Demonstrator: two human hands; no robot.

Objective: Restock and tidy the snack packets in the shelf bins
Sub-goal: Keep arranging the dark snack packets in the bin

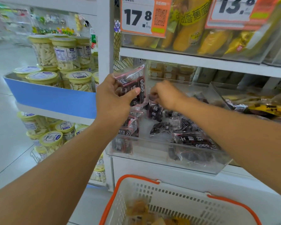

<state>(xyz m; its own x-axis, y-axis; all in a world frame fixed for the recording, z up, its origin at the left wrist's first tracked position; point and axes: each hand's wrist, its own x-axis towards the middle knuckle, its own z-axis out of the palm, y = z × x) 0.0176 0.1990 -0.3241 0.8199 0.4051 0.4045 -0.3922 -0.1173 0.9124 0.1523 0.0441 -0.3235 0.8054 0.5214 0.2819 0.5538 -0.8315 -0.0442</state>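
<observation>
Snack packets in dark, clear-edged plastic wrappers printed with white characters (165,125) are lying loosely heaped in a clear acrylic shelf bin (193,164) fixed to the white metal shelving (185,58). Below it, a white slotted plastic basket with orange rim and handles (177,200) is being shown, holding a few yellowish packets whose details are blurred. To the left, clear jars with pale yellow lids (65,52) are being displayed on a blue-fronted stand. One dark packet (134,82) is being held upright above the bin's left end by the left hand (113,96) — thumb pressed across its front, fingers curled behind. The right hand (165,95) is reaching into the bin with fingers curled down at another dark packet (154,111) — whether it is actually being pinched cannot be told.
</observation>
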